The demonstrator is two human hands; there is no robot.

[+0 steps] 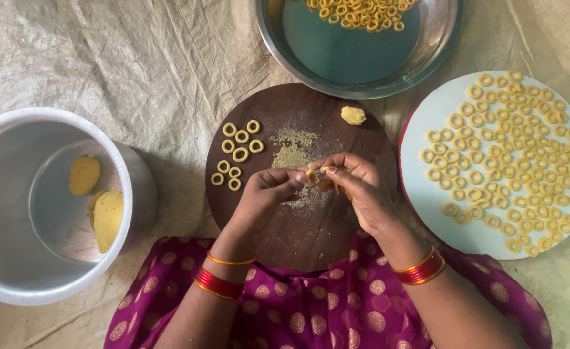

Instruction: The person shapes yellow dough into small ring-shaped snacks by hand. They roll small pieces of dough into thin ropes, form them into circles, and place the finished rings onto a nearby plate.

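Both hands meet over the round board: the left hand and right hand pinch one small dough ring between their fingertips. It looks soft, light and easy to squash, so I'd hold it gently by the rim. Nine rings lie on the board, plus one dough lump. The pot holds two dough pieces.

No packages, labels, signs or screens show anywhere in this view of the floor.
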